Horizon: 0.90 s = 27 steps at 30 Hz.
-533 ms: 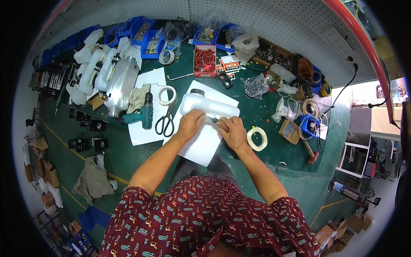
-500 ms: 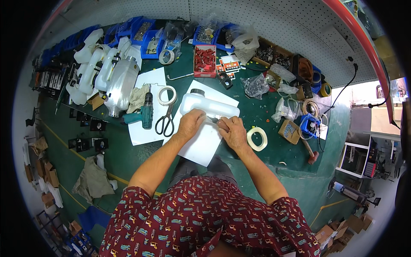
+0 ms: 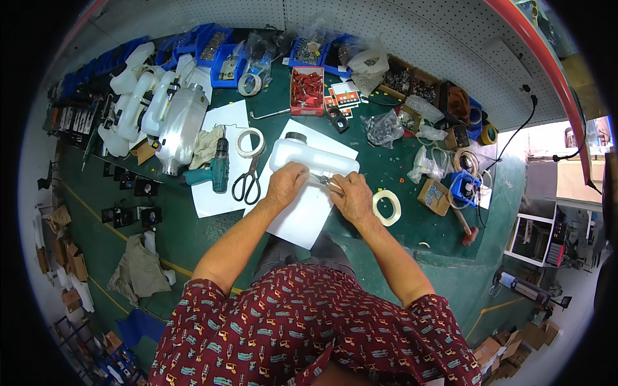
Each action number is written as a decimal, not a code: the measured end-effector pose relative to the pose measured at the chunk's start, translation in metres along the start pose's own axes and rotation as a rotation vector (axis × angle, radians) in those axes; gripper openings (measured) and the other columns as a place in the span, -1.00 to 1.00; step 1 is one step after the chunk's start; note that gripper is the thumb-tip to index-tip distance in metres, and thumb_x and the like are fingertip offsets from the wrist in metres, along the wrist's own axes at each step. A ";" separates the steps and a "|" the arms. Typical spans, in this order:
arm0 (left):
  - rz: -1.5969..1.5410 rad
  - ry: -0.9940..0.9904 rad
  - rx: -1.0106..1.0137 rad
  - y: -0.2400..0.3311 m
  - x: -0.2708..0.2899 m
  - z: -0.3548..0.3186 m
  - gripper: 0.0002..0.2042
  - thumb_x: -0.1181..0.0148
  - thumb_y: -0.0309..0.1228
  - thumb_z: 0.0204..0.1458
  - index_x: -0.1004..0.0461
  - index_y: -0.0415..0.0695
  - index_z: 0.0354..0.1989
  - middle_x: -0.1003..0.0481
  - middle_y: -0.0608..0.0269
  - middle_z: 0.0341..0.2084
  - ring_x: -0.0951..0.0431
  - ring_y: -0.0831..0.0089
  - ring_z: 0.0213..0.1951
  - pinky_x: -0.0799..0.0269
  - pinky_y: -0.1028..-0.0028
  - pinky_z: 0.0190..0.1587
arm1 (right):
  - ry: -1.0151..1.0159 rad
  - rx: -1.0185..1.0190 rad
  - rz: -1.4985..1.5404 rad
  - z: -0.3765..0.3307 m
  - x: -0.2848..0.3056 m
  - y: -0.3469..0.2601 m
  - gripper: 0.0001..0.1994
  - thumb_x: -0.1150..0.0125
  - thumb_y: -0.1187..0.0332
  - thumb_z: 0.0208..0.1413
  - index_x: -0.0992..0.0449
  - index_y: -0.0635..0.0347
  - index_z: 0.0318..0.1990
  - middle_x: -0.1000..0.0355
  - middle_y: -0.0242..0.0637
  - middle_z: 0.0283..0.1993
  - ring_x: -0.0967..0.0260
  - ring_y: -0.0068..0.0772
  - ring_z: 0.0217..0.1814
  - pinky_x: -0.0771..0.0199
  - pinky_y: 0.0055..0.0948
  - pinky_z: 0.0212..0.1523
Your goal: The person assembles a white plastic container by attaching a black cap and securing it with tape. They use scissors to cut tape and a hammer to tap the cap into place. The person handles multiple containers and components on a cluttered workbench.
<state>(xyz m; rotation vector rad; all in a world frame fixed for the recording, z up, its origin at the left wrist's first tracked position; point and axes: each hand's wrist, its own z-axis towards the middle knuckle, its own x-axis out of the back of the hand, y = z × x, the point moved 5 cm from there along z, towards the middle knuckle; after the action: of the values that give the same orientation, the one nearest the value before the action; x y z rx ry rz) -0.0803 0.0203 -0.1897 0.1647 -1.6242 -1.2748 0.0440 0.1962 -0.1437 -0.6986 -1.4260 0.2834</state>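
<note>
On a sheet of white paper [image 3: 302,222] lies a white translucent plastic tank [image 3: 315,158] with a dark screw cap [image 3: 296,137] at its far left. My left hand [image 3: 286,185] is closed at the tank's near left edge, its fingertips pinched; what they grip is hidden. My right hand [image 3: 353,198] grips a small metal tool [image 3: 327,181] by the tank's near right side. The tool's tip points left, toward my left fingertips; its exact kind is unclear. Left of the tank are black-handled scissors [image 3: 246,186], a tape roll [image 3: 250,143] and a teal cordless drill [image 3: 219,166].
A cream tape roll [image 3: 386,208] lies right of my right hand, with a hammer [image 3: 467,230] farther off. Along the back stand blue bins [image 3: 228,71] and a red box of red parts [image 3: 308,91]. More white tanks [image 3: 153,106] crowd the left end.
The right hand's fingers have shifted slightly on the metal tool, so more of its metal shows. The tank and my left hand stay almost in place.
</note>
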 end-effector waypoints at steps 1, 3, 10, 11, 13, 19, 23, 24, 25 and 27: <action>0.012 0.002 -0.001 0.000 0.000 0.000 -0.86 -0.35 -0.48 0.17 -0.62 -0.23 -0.14 -0.63 0.00 -0.24 -0.66 0.05 -0.23 -0.57 0.26 -0.15 | -0.008 0.005 -0.020 0.001 0.003 -0.002 -0.64 -0.47 0.29 0.03 -0.67 0.08 0.01 -0.42 -0.13 -0.18 -0.41 0.01 -0.05 -0.50 -0.07 -0.09; 0.021 -0.012 0.017 -0.001 -0.001 0.000 -0.86 -0.35 -0.47 0.17 -0.62 -0.23 -0.14 -0.63 0.00 -0.23 -0.66 0.05 -0.23 -0.57 0.26 -0.15 | -0.013 0.007 -0.023 0.003 0.005 -0.004 -0.68 -0.47 0.28 0.03 -0.67 0.08 -0.03 -0.42 -0.12 -0.19 -0.41 0.02 -0.04 -0.50 -0.06 -0.09; 0.021 -0.029 0.051 -0.001 -0.002 0.001 -0.86 -0.35 -0.46 0.18 -0.62 -0.22 -0.14 -0.63 0.01 -0.24 -0.66 0.05 -0.23 -0.57 0.24 -0.13 | -0.018 0.005 -0.009 0.004 0.006 -0.007 -0.78 -0.46 0.29 0.05 -0.69 0.05 -0.14 -0.42 -0.10 -0.20 -0.42 0.04 -0.04 -0.51 -0.04 -0.09; 0.029 -0.030 0.046 -0.001 -0.002 0.001 -0.86 -0.34 -0.46 0.18 -0.62 -0.22 -0.14 -0.63 0.01 -0.24 -0.66 0.05 -0.22 -0.57 0.24 -0.13 | -0.030 -0.002 -0.013 0.004 0.007 -0.007 -0.79 -0.46 0.29 0.05 -0.70 0.04 -0.14 -0.42 -0.10 -0.20 -0.42 0.04 -0.04 -0.51 -0.03 -0.09; 0.045 -0.032 0.037 -0.002 -0.002 0.001 -0.86 -0.34 -0.47 0.18 -0.63 -0.22 -0.14 -0.63 0.02 -0.24 -0.66 0.06 -0.22 -0.57 0.24 -0.13 | -0.056 -0.015 -0.020 0.004 0.010 -0.011 -0.80 -0.45 0.30 0.06 -0.70 0.03 -0.15 -0.42 -0.10 -0.20 -0.42 0.04 -0.04 -0.51 -0.03 -0.08; 0.042 -0.050 0.071 -0.003 -0.003 0.001 -0.86 -0.33 -0.48 0.18 -0.63 -0.22 -0.14 -0.62 0.01 -0.23 -0.65 0.05 -0.21 -0.56 0.24 -0.12 | -0.052 -0.008 -0.018 0.005 0.010 -0.013 -0.81 -0.45 0.31 0.06 -0.71 0.03 -0.15 -0.41 -0.09 -0.21 -0.42 0.03 -0.05 -0.51 -0.03 -0.08; 0.037 -0.046 0.066 -0.001 -0.001 0.000 -0.86 -0.33 -0.48 0.17 -0.62 -0.23 -0.14 -0.63 0.01 -0.23 -0.65 0.04 -0.21 -0.56 0.24 -0.12 | -0.056 -0.014 -0.012 0.003 0.007 -0.010 -0.78 -0.46 0.29 0.05 -0.71 0.05 -0.13 -0.42 -0.09 -0.21 -0.43 0.03 -0.05 -0.51 -0.04 -0.08; 0.035 -0.044 0.061 -0.001 -0.001 0.000 -0.86 -0.33 -0.48 0.17 -0.62 -0.23 -0.13 -0.63 0.01 -0.23 -0.65 0.04 -0.22 -0.56 0.24 -0.13 | -0.052 -0.018 -0.009 0.003 0.006 -0.009 -0.76 -0.46 0.28 0.04 -0.71 0.06 -0.12 -0.43 -0.09 -0.21 -0.43 0.03 -0.05 -0.51 -0.04 -0.08; 0.033 -0.041 0.055 0.000 -0.001 0.001 -0.86 -0.33 -0.48 0.17 -0.62 -0.23 -0.13 -0.63 0.01 -0.23 -0.65 0.04 -0.22 -0.56 0.24 -0.13 | -0.049 -0.023 -0.006 0.002 0.005 -0.007 -0.75 -0.47 0.28 0.04 -0.71 0.07 -0.11 -0.44 -0.10 -0.21 -0.43 0.03 -0.05 -0.51 -0.05 -0.08; 0.026 -0.030 0.036 0.001 -0.002 0.001 -0.86 -0.33 -0.49 0.17 -0.62 -0.23 -0.13 -0.62 0.00 -0.23 -0.65 0.04 -0.23 -0.56 0.24 -0.14 | -0.059 -0.026 0.025 0.001 0.003 -0.004 -0.73 -0.47 0.28 0.03 -0.71 0.08 -0.10 -0.48 -0.10 -0.20 -0.43 0.04 -0.04 -0.50 -0.04 -0.05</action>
<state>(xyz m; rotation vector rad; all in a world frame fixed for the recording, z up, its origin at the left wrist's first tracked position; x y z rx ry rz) -0.0799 0.0222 -0.1899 0.1471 -1.6701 -1.2343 0.0429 0.1956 -0.1387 -0.7351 -1.4802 0.3077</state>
